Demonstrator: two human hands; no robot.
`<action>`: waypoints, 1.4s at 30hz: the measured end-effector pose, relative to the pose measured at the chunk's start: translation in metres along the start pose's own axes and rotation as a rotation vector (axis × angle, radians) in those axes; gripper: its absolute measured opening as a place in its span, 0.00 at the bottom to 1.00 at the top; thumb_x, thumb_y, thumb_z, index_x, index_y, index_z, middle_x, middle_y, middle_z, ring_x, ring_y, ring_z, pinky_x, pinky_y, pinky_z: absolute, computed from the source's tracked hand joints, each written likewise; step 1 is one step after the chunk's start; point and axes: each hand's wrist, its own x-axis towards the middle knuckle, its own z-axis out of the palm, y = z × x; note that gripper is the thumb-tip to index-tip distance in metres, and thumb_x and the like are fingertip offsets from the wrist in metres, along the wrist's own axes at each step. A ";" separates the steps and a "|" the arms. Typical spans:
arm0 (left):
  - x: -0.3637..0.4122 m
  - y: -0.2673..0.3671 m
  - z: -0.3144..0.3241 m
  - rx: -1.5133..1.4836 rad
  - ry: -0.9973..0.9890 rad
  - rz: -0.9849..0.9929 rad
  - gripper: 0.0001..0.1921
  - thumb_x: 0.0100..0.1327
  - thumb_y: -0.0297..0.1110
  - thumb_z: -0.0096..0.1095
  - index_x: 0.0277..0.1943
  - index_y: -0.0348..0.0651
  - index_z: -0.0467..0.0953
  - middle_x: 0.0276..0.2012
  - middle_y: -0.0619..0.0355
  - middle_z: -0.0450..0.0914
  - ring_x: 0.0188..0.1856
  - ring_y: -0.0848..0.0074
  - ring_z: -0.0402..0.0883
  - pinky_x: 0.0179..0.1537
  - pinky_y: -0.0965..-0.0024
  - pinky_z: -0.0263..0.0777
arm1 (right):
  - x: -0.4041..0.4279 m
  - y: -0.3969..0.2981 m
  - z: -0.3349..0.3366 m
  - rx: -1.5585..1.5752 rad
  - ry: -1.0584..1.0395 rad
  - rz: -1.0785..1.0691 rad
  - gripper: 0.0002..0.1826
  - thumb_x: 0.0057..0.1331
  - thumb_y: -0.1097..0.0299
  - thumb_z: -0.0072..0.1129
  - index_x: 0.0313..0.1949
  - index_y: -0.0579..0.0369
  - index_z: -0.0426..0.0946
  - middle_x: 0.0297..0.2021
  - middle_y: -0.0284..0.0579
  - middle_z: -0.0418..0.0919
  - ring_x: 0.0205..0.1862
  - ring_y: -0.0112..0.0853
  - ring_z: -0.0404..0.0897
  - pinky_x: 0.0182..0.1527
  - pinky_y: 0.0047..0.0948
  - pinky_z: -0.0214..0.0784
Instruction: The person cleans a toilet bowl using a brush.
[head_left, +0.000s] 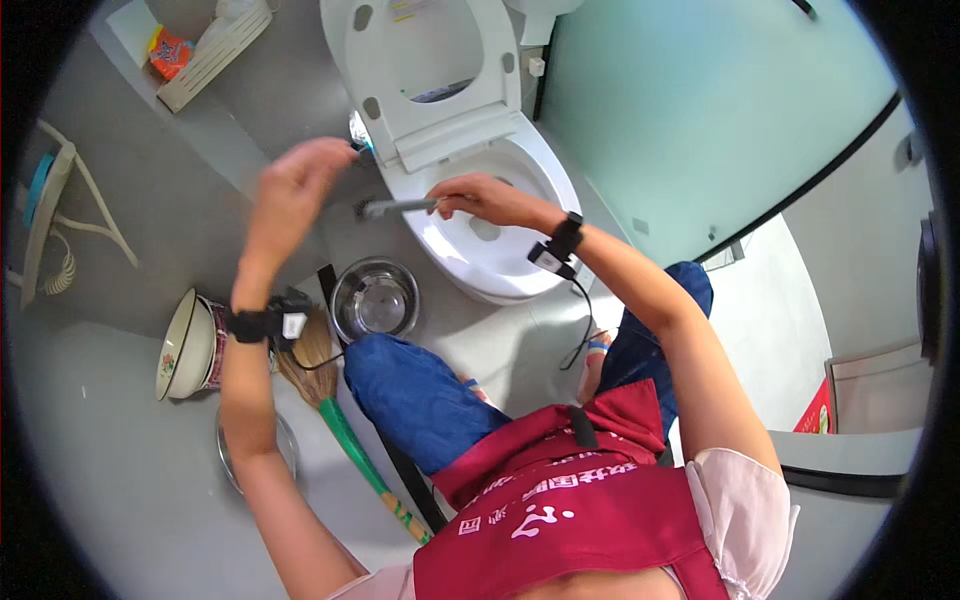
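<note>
My right hand (480, 199) is above the toilet bowl (487, 247), its fingers closed on the end of a slim grey brush (397, 208) whose dark bristles point left. My left hand (300, 176) is raised beside the toilet, blurred, fingertips close to a small dark object (363, 154) near the seat hinge; whether it grips that object is unclear. The toilet seat and lid (439, 127) stand raised. On the floor left of the bowl sits a stainless steel basin (375, 300) with a shiny inside.
A straw broom (349, 435) with a green-wrapped handle lies at my left knee. Enamel basins (184, 345) lean against the left wall. A corner shelf (217, 56) holds an orange packet (171, 54). A frosted glass panel (697, 127) stands right of the toilet. Another metal basin (285, 446) is partly behind my left arm.
</note>
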 end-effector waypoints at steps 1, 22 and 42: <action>-0.008 0.025 0.021 0.006 -0.106 -0.120 0.13 0.71 0.35 0.60 0.52 0.38 0.81 0.53 0.53 0.84 0.54 0.71 0.83 0.56 0.66 0.74 | 0.001 0.004 0.003 -0.035 -0.078 -0.026 0.13 0.74 0.68 0.51 0.52 0.61 0.77 0.33 0.45 0.81 0.39 0.34 0.80 0.48 0.34 0.73; -0.007 -0.074 0.272 0.783 -0.541 -0.207 0.11 0.65 0.28 0.51 0.38 0.38 0.84 0.36 0.42 0.86 0.39 0.50 0.87 0.41 0.54 0.81 | -0.144 0.057 -0.115 0.123 0.127 0.131 0.16 0.75 0.69 0.52 0.57 0.60 0.78 0.49 0.46 0.84 0.53 0.30 0.82 0.59 0.31 0.72; 0.002 -0.059 0.263 0.876 -0.154 -0.267 0.14 0.67 0.26 0.50 0.51 0.40 0.79 0.30 0.44 0.85 0.35 0.52 0.87 0.36 0.51 0.80 | -0.183 0.056 -0.141 0.208 0.367 0.206 0.12 0.75 0.74 0.49 0.50 0.62 0.81 0.38 0.39 0.84 0.43 0.25 0.82 0.53 0.27 0.75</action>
